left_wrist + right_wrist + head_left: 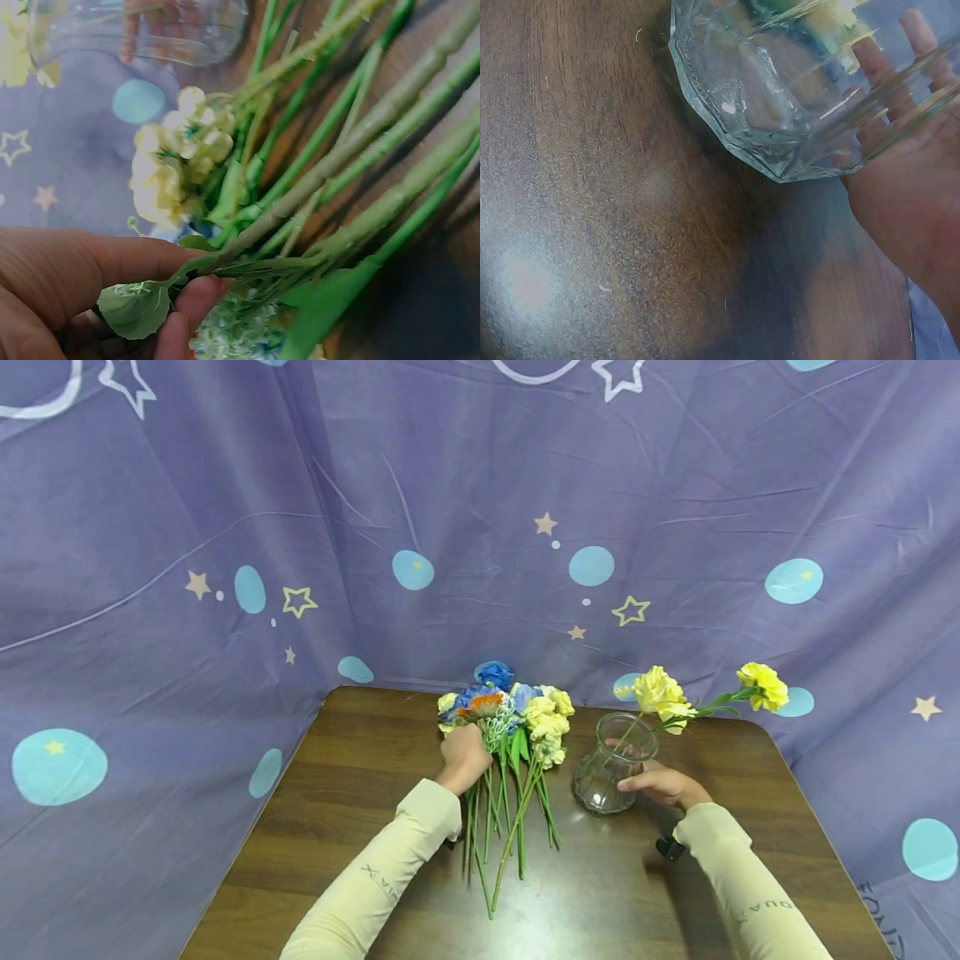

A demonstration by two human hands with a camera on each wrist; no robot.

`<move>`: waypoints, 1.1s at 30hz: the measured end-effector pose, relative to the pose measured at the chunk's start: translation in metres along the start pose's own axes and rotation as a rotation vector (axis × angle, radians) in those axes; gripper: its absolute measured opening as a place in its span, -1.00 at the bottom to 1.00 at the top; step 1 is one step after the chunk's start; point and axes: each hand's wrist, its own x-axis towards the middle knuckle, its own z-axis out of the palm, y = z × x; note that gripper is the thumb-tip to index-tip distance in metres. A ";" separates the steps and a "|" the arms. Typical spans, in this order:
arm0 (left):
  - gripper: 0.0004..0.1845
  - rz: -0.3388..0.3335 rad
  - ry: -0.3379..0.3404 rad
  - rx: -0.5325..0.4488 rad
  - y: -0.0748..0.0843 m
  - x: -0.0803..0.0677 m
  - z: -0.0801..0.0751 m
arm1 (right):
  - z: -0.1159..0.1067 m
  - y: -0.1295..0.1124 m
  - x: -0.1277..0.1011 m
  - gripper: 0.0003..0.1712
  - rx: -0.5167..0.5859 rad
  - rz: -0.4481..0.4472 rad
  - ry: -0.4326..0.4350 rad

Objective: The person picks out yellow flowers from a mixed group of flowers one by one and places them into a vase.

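On the table lies a bunch of flowers in yellow, blue and orange, their green stems [521,827] toward the near side. My left hand [465,757] is at the stems just below the blooms. In the left wrist view, thumb and fingers pinch a flower stem [300,196] beside a green leaf [133,311]. To the right, a clear glass vase [600,787] holds yellow flowers [660,693] that lean out rightward. My right hand [663,783] grips its right side, thumb in front and fingers behind, seen through the glass in the right wrist view.
The brown wooden table [360,777] carries the bunch and the vase. A purple curtain [480,468] with stars and blue dots hangs round the table's back and sides. Small scraps [638,34] lie on the wood near the vase.
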 end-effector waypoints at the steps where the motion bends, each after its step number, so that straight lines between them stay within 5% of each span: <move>1: -0.83 -0.007 0.005 -0.002 -0.002 0.001 0.002 | 0.000 0.000 0.000 -0.21 -0.003 0.000 0.002; 20: -0.72 -0.060 -0.041 -0.061 -0.025 0.008 0.022 | 0.000 -0.001 0.000 -0.22 -0.008 0.013 0.011; 33: -0.49 -0.112 -0.138 0.072 -0.018 0.009 0.009 | -0.001 0.002 0.000 -0.21 -0.008 0.002 0.018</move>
